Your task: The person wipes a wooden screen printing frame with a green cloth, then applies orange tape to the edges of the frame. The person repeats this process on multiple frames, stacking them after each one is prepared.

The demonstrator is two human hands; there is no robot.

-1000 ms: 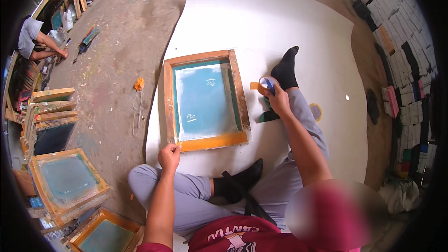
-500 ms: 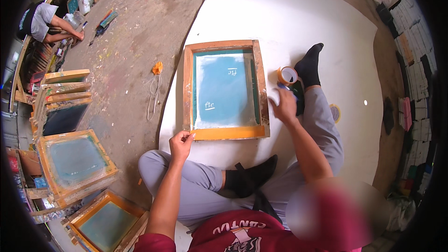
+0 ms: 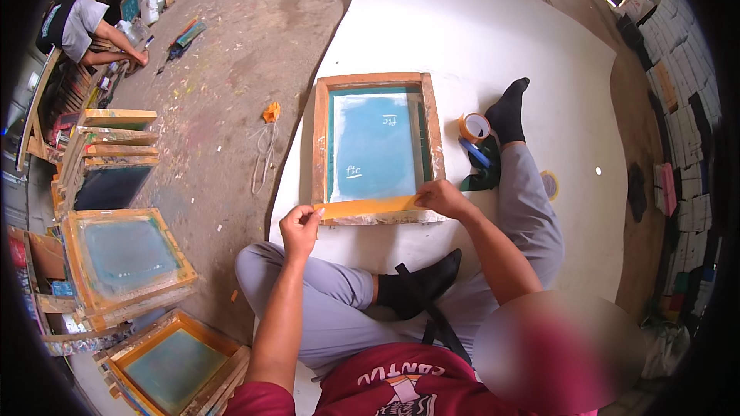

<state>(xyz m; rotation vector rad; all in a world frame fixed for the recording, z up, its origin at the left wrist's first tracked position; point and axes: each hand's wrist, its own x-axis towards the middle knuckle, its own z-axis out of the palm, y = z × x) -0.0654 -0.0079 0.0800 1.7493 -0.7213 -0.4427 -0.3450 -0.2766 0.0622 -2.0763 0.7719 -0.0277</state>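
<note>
A wooden screen-printing frame (image 3: 321, 139) with blue-green mesh (image 3: 378, 146) lies flat in front of me. Along its near side, a strip of orange-brown tape (image 3: 368, 206) stretches between my hands, over the inner edge of the near rail. My left hand (image 3: 299, 231) pinches the strip's left end at the near left corner. At the right end, my right hand (image 3: 447, 200) grips the tape between thumb and fingers. Whether the strip touches the mesh, I cannot tell. Beyond my right hand are a tape roll (image 3: 473, 128), a blue-handled tool (image 3: 474, 152) and a dark green cloth (image 3: 487, 176).
White sheeting (image 3: 432, 23) lies under the frame and my crossed legs. Several more screens (image 3: 127, 254) stand and lie at my left. An orange scrap with string (image 3: 270, 113) is on the concrete floor. Another roll (image 3: 549, 185) sits beyond my right leg. A person (image 3: 81, 27) sits far left.
My right hand has moved from beside the blue-handled tool to the tape's right end and closed on it. The strip has shifted from the near rail toward the mesh.
</note>
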